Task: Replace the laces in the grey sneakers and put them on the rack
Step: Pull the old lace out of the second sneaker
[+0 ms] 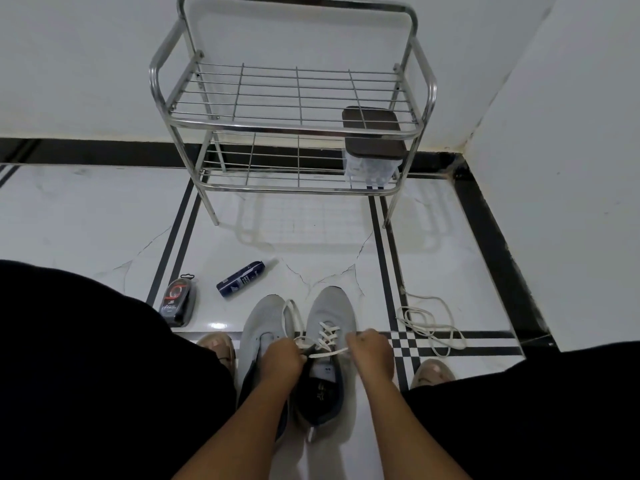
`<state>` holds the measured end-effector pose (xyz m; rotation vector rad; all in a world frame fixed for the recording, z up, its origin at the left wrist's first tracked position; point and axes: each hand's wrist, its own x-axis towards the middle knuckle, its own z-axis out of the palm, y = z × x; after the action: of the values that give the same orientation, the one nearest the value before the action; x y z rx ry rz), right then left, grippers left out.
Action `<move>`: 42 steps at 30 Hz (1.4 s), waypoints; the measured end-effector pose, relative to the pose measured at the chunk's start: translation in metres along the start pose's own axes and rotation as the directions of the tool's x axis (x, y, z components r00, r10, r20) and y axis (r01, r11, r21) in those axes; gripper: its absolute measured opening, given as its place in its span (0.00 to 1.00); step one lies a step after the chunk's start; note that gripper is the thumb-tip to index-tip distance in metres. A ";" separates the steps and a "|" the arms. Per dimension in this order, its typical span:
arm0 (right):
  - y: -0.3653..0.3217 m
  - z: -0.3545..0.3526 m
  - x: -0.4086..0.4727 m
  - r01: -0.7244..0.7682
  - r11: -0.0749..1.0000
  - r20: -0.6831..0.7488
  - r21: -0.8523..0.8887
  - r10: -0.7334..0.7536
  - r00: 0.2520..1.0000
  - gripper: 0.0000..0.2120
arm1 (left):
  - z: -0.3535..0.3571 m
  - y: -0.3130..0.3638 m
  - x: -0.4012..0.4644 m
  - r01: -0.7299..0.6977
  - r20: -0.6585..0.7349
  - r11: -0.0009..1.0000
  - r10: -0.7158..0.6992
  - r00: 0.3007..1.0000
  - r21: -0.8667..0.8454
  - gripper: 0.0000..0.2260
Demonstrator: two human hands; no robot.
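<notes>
The floor [104, 216] is shiny white tile with black stripes, and white walls meet in a corner at the far right. A silver metal rack [292, 98] with two wire shelves stands by the far wall. A clear box with a dark lid [374, 161] sits at the right end of its lower shelf.

Two grey sneakers stand side by side on the floor, toes pointing at the rack, between the person's knees. The right sneaker [332, 341] has a white lace [327, 336] crossed through its holes. The left hand [282, 358] is curled and pinches one end of that lace. The right hand [372, 353] is curled too and pulls the other end tight. The left sneaker [259, 327] touches the right one, and a loop of the white lace lies over its toe side.

Another white lace [429, 323] lies loose in a heap on the floor to the right of the sneakers. A dark blue bottle [242, 278] lies on its side to the left, nearer the rack. A small dark pack with red on it [178, 303] lies further left, by the person's knee.
</notes>
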<state>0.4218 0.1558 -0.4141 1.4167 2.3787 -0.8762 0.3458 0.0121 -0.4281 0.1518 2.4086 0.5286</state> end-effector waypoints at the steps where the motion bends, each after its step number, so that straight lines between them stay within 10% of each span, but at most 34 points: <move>1: -0.007 0.003 -0.004 0.171 0.978 0.025 -0.118 -0.169 0.985 0.13 | 0.000 0.001 0.001 0.006 0.013 1.000 -0.006 1.000 -0.005 0.10; 6: -0.021 0.030 -0.025 0.461 0.834 0.199 -0.304 -0.417 0.887 0.11 | 0.000 -0.001 0.001 0.006 0.043 1.000 -0.006 0.999 0.000 0.08; 9: -0.021 0.024 -0.021 0.104 0.993 0.125 0.057 -0.110 0.986 0.11 | -0.003 0.000 0.000 -0.012 0.063 1.000 0.011 0.998 0.013 0.08; 12: -0.025 -0.006 -0.009 -0.378 0.438 0.275 0.816 0.281 0.920 0.13 | -0.002 0.000 0.001 -0.030 0.076 0.999 0.028 0.997 0.023 0.09; 14: -0.023 -0.016 -0.001 -0.383 0.247 0.309 0.890 0.290 0.906 0.14 | -0.002 0.001 0.001 -0.041 0.080 0.999 0.038 0.996 0.035 0.09; 18: -0.028 -0.003 -0.010 0.039 0.948 0.124 0.315 -0.082 0.989 0.18 | -0.002 0.000 0.001 -0.060 0.104 0.997 0.055 0.993 0.046 0.09; 21: -0.024 0.010 -0.014 -0.004 0.926 0.060 0.378 -0.020 0.998 0.13 | -0.005 0.004 0.000 -0.112 0.140 0.986 0.095 0.986 0.127 0.10; 26: -0.022 -0.035 0.014 -0.103 0.500 -0.078 0.860 0.329 0.941 0.11 | -0.008 0.014 -0.002 -0.198 0.250 0.919 0.114 0.961 0.341 0.14; 29: -0.017 -0.046 0.013 -0.214 0.819 -0.097 0.532 0.310 0.946 0.21 | -0.008 0.021 -0.006 -0.211 0.253 0.900 0.118 0.960 0.381 0.16; 32: -0.007 -0.023 -0.004 -0.172 0.974 0.231 0.146 0.136 0.963 0.21 | -0.008 0.026 -0.011 -0.236 0.139 0.909 0.199 0.970 0.345 0.18; 36: 0.010 0.007 -0.021 0.002 1.000 0.323 0.006 -0.003 0.946 0.04 | -0.003 0.024 -0.020 -0.282 0.112 0.919 0.261 0.959 0.275 0.10; 42: 0.011 0.007 -0.017 -0.038 0.996 0.333 0.075 0.011 0.943 0.07 | 0.007 0.019 -0.020 -0.458 0.103 0.730 0.476 0.873 0.507 0.15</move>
<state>0.4396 0.1436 -0.4155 1.2092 2.0904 -1.1172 0.3652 0.0268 -0.4137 1.0211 2.4869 0.0679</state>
